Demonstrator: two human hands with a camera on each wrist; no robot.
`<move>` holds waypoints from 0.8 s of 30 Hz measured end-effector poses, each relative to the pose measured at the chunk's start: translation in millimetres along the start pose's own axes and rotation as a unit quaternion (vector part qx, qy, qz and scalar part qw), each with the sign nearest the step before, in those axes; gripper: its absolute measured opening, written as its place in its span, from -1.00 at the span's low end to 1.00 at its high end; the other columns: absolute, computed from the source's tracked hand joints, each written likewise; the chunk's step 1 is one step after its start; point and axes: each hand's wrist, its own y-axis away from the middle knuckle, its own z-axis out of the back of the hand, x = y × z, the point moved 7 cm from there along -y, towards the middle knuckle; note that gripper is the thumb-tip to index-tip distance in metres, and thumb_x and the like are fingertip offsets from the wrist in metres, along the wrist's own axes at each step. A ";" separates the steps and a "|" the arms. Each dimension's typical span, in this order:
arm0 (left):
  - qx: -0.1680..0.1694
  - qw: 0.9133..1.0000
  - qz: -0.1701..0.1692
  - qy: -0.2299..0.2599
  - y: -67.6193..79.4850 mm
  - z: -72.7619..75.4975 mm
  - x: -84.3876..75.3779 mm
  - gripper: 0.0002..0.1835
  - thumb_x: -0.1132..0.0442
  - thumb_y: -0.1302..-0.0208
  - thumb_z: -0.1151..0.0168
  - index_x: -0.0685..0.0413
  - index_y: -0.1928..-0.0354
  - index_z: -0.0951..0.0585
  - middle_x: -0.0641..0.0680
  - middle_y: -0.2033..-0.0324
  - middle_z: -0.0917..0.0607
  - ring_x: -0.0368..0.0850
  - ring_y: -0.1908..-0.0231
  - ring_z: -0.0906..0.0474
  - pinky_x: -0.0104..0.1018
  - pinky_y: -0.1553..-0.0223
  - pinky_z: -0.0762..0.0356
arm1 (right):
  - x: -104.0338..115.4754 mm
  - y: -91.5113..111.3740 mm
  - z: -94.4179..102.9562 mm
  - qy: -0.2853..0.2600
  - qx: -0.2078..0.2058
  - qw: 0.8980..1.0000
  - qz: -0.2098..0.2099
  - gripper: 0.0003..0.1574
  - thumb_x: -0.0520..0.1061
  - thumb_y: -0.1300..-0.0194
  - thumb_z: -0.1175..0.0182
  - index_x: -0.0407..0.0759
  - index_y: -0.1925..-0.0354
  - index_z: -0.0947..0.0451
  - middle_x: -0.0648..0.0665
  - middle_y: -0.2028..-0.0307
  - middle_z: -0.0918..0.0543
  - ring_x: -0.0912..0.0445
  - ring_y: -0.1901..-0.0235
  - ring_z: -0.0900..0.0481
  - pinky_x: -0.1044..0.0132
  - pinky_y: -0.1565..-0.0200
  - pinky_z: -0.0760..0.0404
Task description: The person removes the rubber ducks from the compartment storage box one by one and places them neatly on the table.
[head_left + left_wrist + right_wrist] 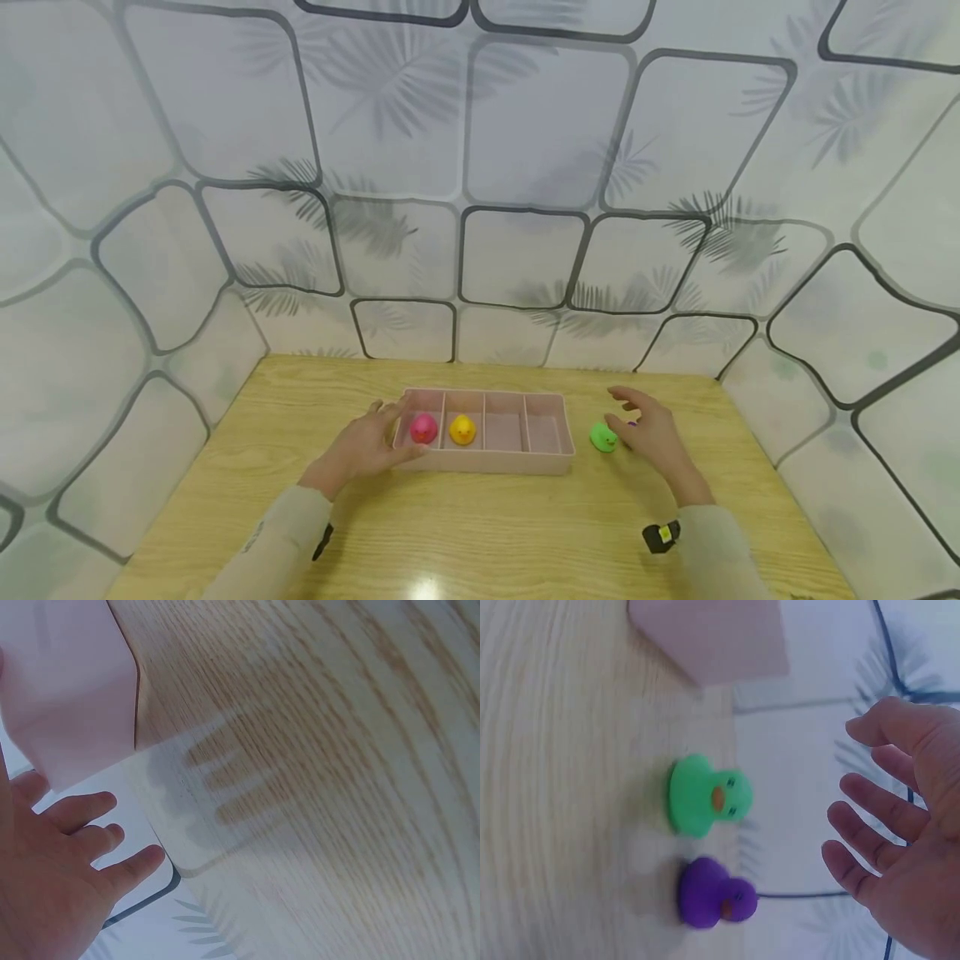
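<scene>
A pale pink box (pixel 487 462) with several compartments in a row sits on the table. The leftmost compartment holds a pink rubber duck (pixel 423 428), and the one beside it a yellow rubber duck (pixel 462 430). My left hand (pixel 367 442) grips the box's left end, thumb at the front wall and forefinger near the back corner; its other fingers (pixel 135 874) stick out past the box. To the right of the box are a green rubber duck (pixel 697 796) and a purple rubber duck (pixel 709 894). Over them hovers my right hand (pixel 656 429), fingers loosely bent, holding nothing.
The wooden table (pixel 480 533) meets a patterned wall covering (pixel 525 267) at the back and on both sides. Black wrist straps are worn at both sleeves (pixel 712 550).
</scene>
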 end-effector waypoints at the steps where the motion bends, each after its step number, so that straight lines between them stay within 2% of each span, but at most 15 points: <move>1: 0.000 1.000 0.000 -0.001 0.0 -0.3 0.2 0.16 -0.48 -0.27 -0.26 0.06 -0.68 -0.13 0.31 -0.53 -0.40 0.60 -0.50 -0.21 0.53 -0.31 -0.38 | 6.2 -1.9 -2.0 -0.001 0.000 1.000 0.005 -0.41 -0.13 -0.45 -0.33 -0.26 -0.37 -0.53 -0.38 -0.23 -0.66 -0.27 -0.14 -0.63 -0.13 -0.03 -0.66; 4: -0.001 1.000 -0.001 -0.004 0.1 -0.8 0.2 0.15 -0.47 -0.27 -0.27 0.06 -0.68 -0.13 0.31 -0.52 -0.41 0.61 -0.49 -0.23 0.54 -0.29 -0.40 | 23.6 -6.7 -8.6 -0.006 0.004 1.000 0.024 -0.43 -0.14 -0.44 -0.36 -0.25 -0.35 -0.56 -0.35 -0.18 -0.70 -0.23 -0.10 -0.65 -0.07 0.01 -0.65; 11: 0.000 1.000 -0.001 0.001 0.3 0.0 -0.3 0.15 -0.48 -0.28 -0.25 0.05 -0.68 -0.13 0.31 -0.51 -0.42 0.59 -0.50 -0.22 0.52 -0.31 -0.39 | 56.1 -16.8 -30.8 -0.036 0.021 0.997 0.062 -0.44 -0.21 -0.39 -0.38 -0.25 -0.31 -0.58 -0.33 -0.15 -0.72 -0.20 -0.04 -0.67 -0.15 0.01 -0.65; 18: 0.005 1.000 0.006 0.002 0.0 -0.1 -2.0 0.15 -0.48 -0.28 -0.26 0.04 -0.68 -0.13 0.33 -0.51 -0.42 0.60 -0.50 -0.20 0.56 -0.30 -0.37 | 85.2 -23.0 -58.3 -0.053 0.035 0.992 0.107 -0.48 -0.28 -0.34 -0.38 -0.26 -0.25 -0.63 -0.31 -0.09 -0.75 -0.13 0.05 -0.70 -0.02 0.07 -0.69; 24: 0.001 1.000 0.002 0.006 1.5 0.7 -2.5 0.15 -0.47 -0.28 -0.27 0.07 -0.68 -0.13 0.29 -0.51 -0.42 0.60 -0.51 -0.20 0.53 -0.32 -0.37 | 109.2 -25.5 -80.8 -0.070 0.068 0.989 0.115 -0.49 -0.25 -0.33 -0.38 -0.25 -0.24 -0.64 -0.30 -0.09 -0.75 -0.15 0.04 -0.70 0.02 0.02 -0.71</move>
